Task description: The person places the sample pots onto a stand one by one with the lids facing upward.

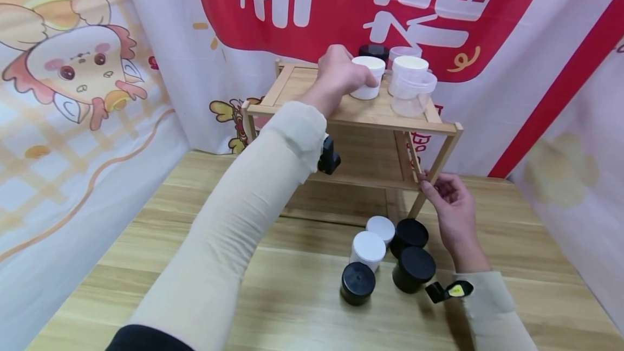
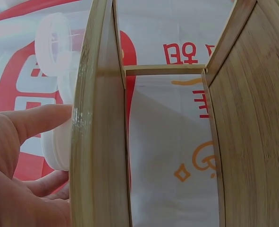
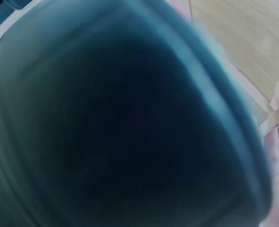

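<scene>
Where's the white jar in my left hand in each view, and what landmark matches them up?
Head: white jar right of upper center, atop the wooden shelf, in the left hand.
Left wrist: at left, slightly below middle.
Right wrist: not in it.
Landmark: the wooden shelf, sideways in left wrist, glimpsed at right wrist's right edge.

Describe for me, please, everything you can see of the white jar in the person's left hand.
The white jar is short and round, plastic by its look, with a matching white lid on. It appears upright on the wooden rack's top shelf, left of a clear jar. The left hand grips it, thumb across its side, partly covering it.
</scene>
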`<control>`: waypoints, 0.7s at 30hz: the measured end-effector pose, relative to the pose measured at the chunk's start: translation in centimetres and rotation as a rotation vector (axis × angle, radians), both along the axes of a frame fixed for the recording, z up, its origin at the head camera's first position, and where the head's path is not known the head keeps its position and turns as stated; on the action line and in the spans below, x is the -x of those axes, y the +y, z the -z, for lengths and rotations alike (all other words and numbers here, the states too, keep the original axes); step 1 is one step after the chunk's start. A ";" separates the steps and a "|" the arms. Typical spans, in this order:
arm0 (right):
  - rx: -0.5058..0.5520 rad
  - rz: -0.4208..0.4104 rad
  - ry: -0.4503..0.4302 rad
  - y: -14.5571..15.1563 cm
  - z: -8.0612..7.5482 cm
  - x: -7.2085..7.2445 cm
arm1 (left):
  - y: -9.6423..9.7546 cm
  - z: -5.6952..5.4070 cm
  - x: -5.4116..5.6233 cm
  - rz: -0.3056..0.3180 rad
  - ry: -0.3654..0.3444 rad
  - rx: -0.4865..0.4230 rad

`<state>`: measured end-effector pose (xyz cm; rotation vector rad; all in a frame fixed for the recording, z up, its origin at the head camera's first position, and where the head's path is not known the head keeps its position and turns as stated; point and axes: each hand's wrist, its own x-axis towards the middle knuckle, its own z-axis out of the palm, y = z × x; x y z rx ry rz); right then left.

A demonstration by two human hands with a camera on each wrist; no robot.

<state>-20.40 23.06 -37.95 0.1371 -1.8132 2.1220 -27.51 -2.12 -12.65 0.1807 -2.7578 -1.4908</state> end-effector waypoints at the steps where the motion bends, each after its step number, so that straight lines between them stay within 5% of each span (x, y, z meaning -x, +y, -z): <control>1: 0.000 0.001 0.003 0.0 0.0 0.0 | 0.0 0.0 0.1 -0.004 -0.002 -0.002; 21: -0.043 0.017 -0.005 0.2 0.1 0.0 | 0.7 -0.9 0.9 -0.019 -0.077 -0.061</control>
